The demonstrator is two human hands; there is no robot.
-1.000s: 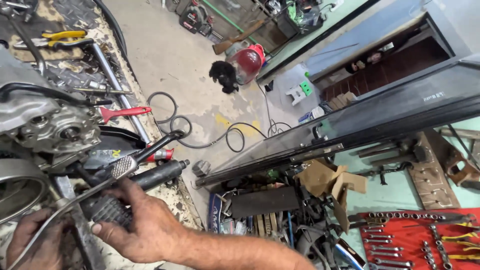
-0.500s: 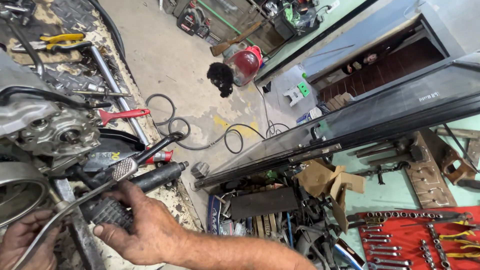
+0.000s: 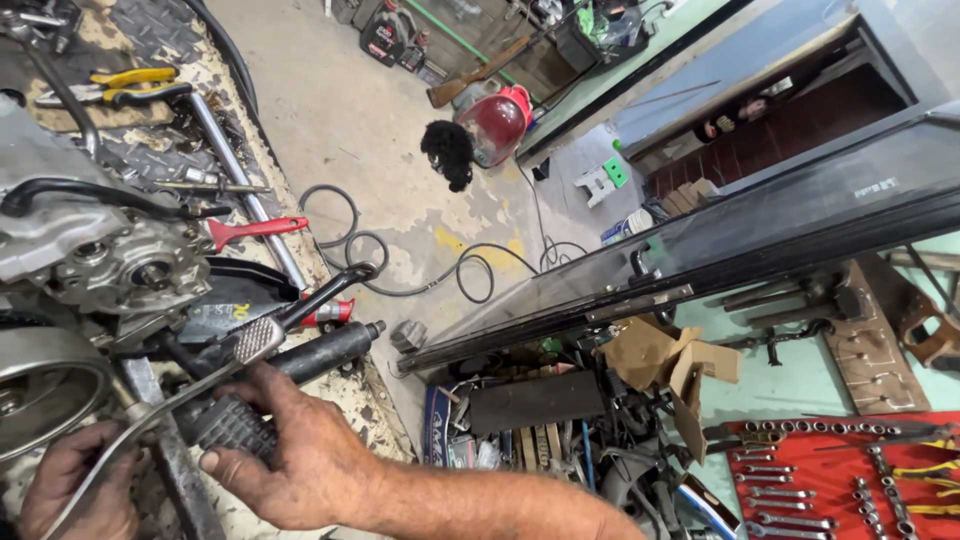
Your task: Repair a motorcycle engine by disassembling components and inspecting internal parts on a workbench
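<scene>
A: Starting far left: left hand (image 3: 70,490) low in the corner, fingers curled shut around the bottom end of a bent metal lever (image 3: 150,410), below a round metal drum (image 3: 40,395).

B: Above that?

A: Grey engine casing (image 3: 110,250) with a black hose (image 3: 90,192) looped over the top. Yellow-handled pliers (image 3: 125,85) on the checker-plate bench (image 3: 160,30) behind, red-handled tool (image 3: 250,230) just right of the casing.

B: Right hand?

A: Right hand (image 3: 300,455) closed over a ribbed black rubber footpeg (image 3: 225,425), fingers wrapped on it, thumb under. The lever's knurled metal pad (image 3: 260,338) sits just above the knuckles. A black cylindrical bar (image 3: 325,350) angles up and right from the hand, and a thinner black rod (image 3: 325,290) above it.

B: Hands together or apart?

A: Apart, each clamped on its own part, lever running between them.

B: Middle?

A: Concrete floor (image 3: 330,110) with a black cable (image 3: 420,270) in loops. Red helmet (image 3: 497,122) and a black fuzzy thing (image 3: 448,152) beside it, touching or not I cannot tell. Small green-and-white stool (image 3: 605,180) further right.

B: Right side?

A: Long dark glass panel (image 3: 750,225) slanting across. Torn cardboard (image 3: 660,365) under it, scrap clutter below. Red tray (image 3: 850,470) of wrenches and sockets bottom right.
</scene>
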